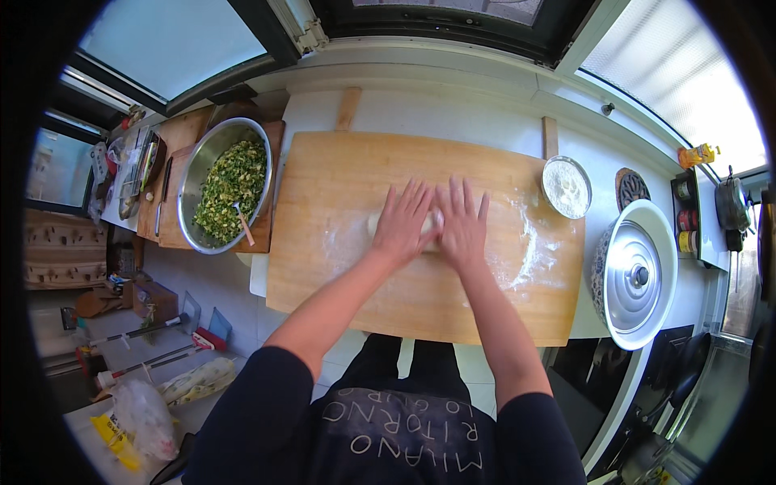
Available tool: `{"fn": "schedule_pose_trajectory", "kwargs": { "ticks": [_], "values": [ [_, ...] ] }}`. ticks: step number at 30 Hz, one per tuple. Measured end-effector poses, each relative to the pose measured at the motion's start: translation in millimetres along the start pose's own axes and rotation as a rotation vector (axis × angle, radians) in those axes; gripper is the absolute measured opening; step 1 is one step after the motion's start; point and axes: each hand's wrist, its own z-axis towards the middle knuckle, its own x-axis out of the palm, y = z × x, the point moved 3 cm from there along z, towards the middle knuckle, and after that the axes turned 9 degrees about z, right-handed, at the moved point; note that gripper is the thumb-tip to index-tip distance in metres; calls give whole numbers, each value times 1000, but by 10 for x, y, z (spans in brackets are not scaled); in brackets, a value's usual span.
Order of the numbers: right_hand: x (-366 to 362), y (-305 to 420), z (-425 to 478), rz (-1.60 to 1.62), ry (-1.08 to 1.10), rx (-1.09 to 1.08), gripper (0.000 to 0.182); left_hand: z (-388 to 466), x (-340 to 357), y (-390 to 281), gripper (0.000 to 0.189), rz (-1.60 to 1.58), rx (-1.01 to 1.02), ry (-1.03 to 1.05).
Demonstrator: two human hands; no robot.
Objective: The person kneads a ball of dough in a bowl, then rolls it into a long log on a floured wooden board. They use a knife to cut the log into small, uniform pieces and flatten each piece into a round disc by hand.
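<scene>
A pale roll of dough (pixel 374 223) lies on a large wooden board (pixel 364 297), mostly covered by my hands. My left hand (pixel 403 223) rests flat over its left part, fingers extended and pointing away from me. Beside it, nearly touching, my right hand (pixel 462 227) is spread over the dough's right end. White flour (pixel 528 248) is scattered on the right part of the board. A round metal bowl of flour (pixel 567 187) stands at the board's far right corner.
To the left, a large steel bowl (pixel 189 182) holds chopped green and yellow filling (pixel 227 182) with a spoon (pixel 244 223). A patterned basin (pixel 670 273) with a metal lid (pixel 630 273) inside stands on the right. A knife (pixel 162 194) lies at the far left, beyond the steel bowl.
</scene>
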Motion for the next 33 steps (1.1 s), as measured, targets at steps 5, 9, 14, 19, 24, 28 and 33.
{"fn": "schedule_pose_trajectory", "kwargs": {
  "ticks": [5,9,14,19,24,28,33],
  "values": [
    [-487,514,-1564,116,208,88,70,-1540,-386,-540,104,-206,58,137],
    [-552,920,-1933,273,245,76,73,-1910,-532,-803,105,-461,37,120],
    [-30,670,-772,176,166,-54,71,-917,91,-346,89,-302,-127,-62],
    [168,217,651,-12,-94,72,63,376,-27,359,86,32,-305,-142],
    [6,220,-76,39,99,-90,63,-330,55,225,94,56,1,21],
    [-349,532,-1411,161,249,-24,76,-1596,-199,-316,107,-132,-22,92],
    [-553,861,-2026,259,313,31,78,-1958,-341,-813,110,-321,-123,68]
  ]
}}
